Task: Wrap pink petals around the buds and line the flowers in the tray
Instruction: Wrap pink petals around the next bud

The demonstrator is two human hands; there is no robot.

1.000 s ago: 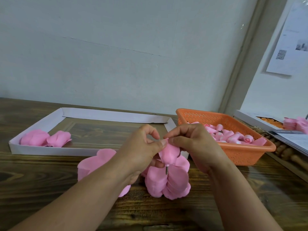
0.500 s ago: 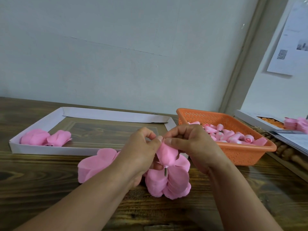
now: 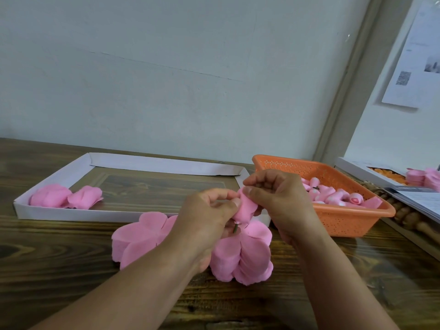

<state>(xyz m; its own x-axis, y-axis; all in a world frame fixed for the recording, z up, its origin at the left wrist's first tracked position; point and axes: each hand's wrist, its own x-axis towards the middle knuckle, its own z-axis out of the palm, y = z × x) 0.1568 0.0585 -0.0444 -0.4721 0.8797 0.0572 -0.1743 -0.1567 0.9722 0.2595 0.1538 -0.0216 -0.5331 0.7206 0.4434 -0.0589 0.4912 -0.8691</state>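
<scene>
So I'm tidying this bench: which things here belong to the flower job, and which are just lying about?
Job:
left hand and right hand, both pinching the bud
petal stacks
white tray with two flowers
orange basket of buds

Lying about:
wall paper
booklet
wooden roller

tray (image 3: 133, 213) floor bare rightward, basket (image 3: 342, 217) flanking

Both my forearms were bare as far as the picture's lower edge, with no sleeve, watch or bracelet on either. My left hand (image 3: 209, 217) and my right hand (image 3: 278, 198), the right one nearer the orange basket (image 3: 357, 220), wore no gloves or rings, and my nails were short and unpainted.
</scene>
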